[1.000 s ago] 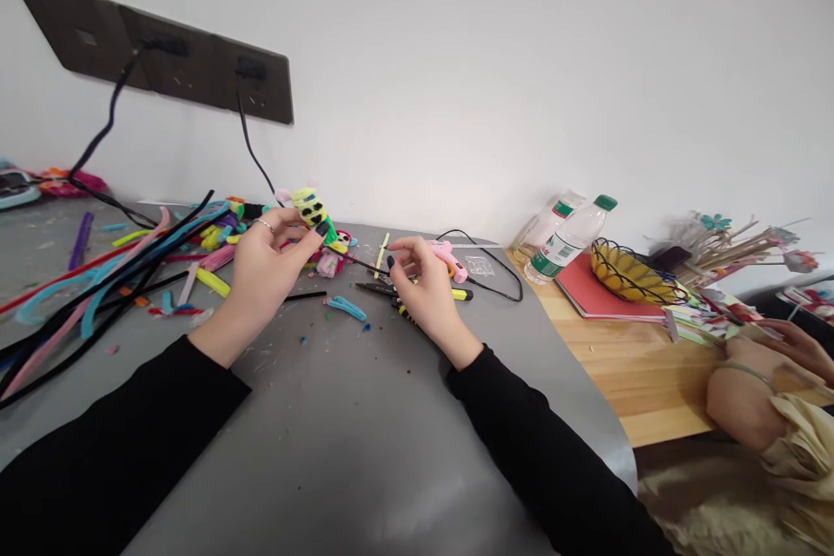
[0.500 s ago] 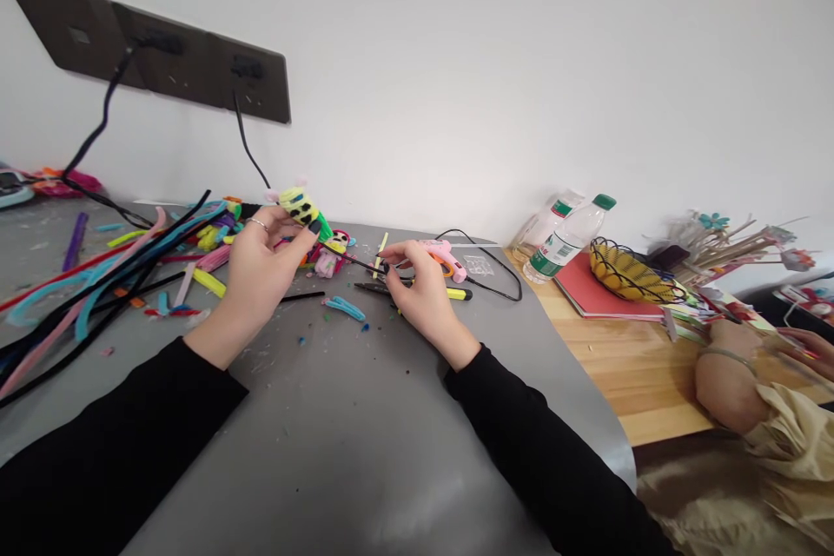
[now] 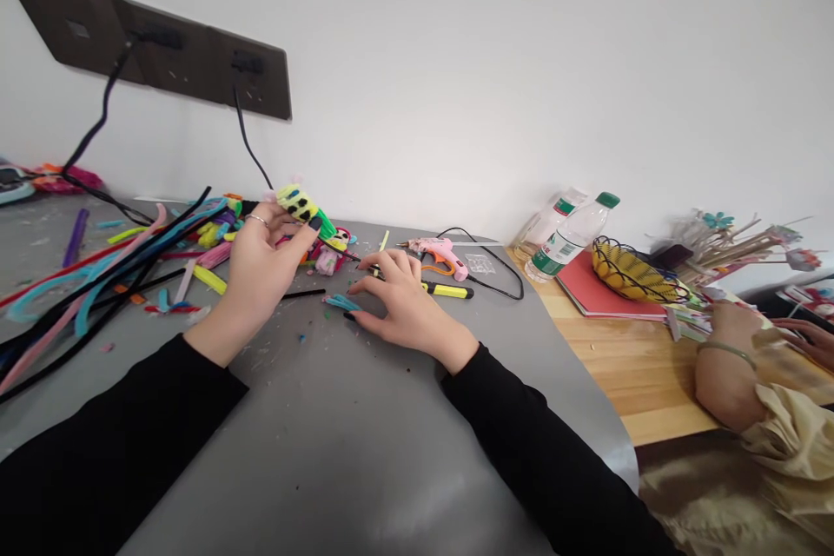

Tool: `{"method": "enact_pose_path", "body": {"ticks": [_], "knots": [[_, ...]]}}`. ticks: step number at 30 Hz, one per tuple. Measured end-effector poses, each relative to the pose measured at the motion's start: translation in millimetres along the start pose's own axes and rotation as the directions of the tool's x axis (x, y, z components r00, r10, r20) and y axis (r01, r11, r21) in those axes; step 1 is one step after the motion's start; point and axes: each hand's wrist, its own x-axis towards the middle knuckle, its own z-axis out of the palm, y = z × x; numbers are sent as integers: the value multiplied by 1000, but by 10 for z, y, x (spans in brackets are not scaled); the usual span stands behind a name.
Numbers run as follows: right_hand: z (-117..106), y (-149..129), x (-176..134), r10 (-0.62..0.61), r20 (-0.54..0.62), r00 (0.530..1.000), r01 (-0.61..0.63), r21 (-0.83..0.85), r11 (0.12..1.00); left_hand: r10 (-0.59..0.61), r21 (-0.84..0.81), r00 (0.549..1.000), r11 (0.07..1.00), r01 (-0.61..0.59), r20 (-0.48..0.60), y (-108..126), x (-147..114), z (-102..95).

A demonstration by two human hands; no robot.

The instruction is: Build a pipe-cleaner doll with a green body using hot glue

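Note:
Raised over the back of the grey table, my left hand (image 3: 267, 265) is closed on a fuzzy pipe-cleaner figure (image 3: 298, 202), yellow with black spots and a green part. My right hand (image 3: 400, 300) hovers low over the tabletop, thumb and fingers apart around a small blue pipe-cleaner piece (image 3: 340, 302); whether the fingertips touch it I cannot tell. Behind and between the hands sits a pink pipe-cleaner figure (image 3: 327, 259). A yellow-and-black cutter-like tool (image 3: 448, 290) is partly hidden by my right hand.
Long pipe cleaners (image 3: 130, 265) in several colours lie at the left. A pink glue gun (image 3: 443, 252) with a cord rests near the wall. Beyond the right edge are a water bottle (image 3: 566, 239), a red folder (image 3: 605, 300), a yellow basket (image 3: 629, 275) and a co-worker's arm (image 3: 726, 369).
My right hand has moved slightly left and down, its fingers opening from a pinch near the dark tool and spreading over the blue piece. My left hand stays nearly still with the figure.

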Motion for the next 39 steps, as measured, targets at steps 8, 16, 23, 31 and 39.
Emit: {"method": "enact_pose_path", "body": {"ticks": [8, 16, 23, 31, 39], "knots": [[-13, 64, 1, 58, -42, 997, -59, -17, 998, 1, 56, 1000, 998, -1, 4, -9, -1, -25], [36, 69, 13, 43, -11, 999, -43, -12, 999, 7, 54, 1000, 998, -8, 18, 30, -28, -2], [47, 107, 8, 123, -92, 988, -127, -41, 991, -68, 100, 997, 993, 65, 29, 16, -46, -20], [-4, 291, 29, 187, -248, 951, -201, -32, 979, -55, 162, 981, 986, 24, 184, -52, -20, -39], [-68, 402, 31, 235, -365, 901, -259, -16, 966, -196, 158, 928, 976, 152, 317, -95, -66, -22]]}}
